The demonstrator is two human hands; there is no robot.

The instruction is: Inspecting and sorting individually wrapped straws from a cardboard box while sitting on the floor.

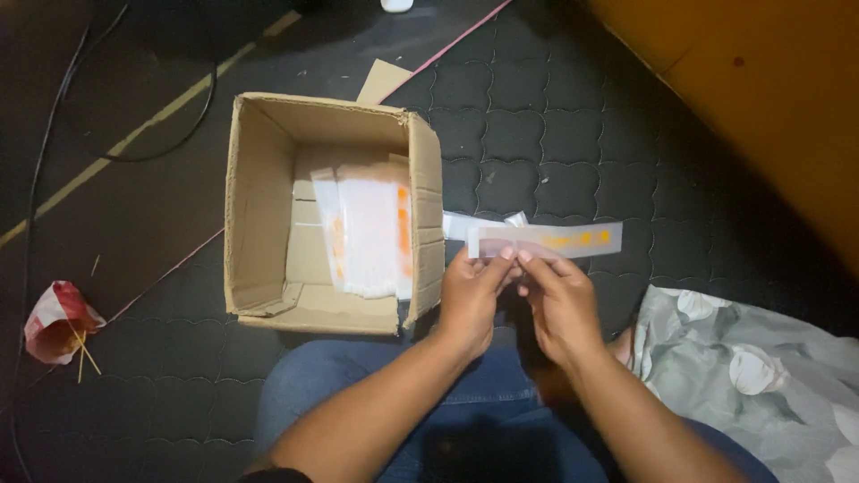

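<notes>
Both hands meet just right of the frame's centre, pinching the left end of a long, narrow, translucent plastic strip with small orange marks (546, 240): the left hand (472, 295) closes thumb and fingertips on the strip's lower edge, and the right hand (557, 300) clamps the same edge just beside it, the fingertips of the two hands nearly touching. The strip looks thin, glossy and flat; its long axis runs almost level across the picture, with the free end pointing toward the right edge and the orange marks lying in a row near that end. It is held in the air above the dark quilted floor mat (537, 134), whose surface is pressed into a scalloped tile pattern. Behind the strip's left end lies another pale clear wrapper (465, 224), partly hidden. To the left of the hands stands an open brown corrugated cardboard box (259, 206), its flaps up and its near wall torn and bent; inside it rests a stack of similar white and orange plastic strips (371, 228), their long axes running from the top of the frame toward the bottom. Blue denim trousers (331, 385) fill the lower centre. A grey floral cloth (761, 376) lies at the lower right, and a crumpled red and white paper packet (54, 322) sits at the lower left.
</notes>
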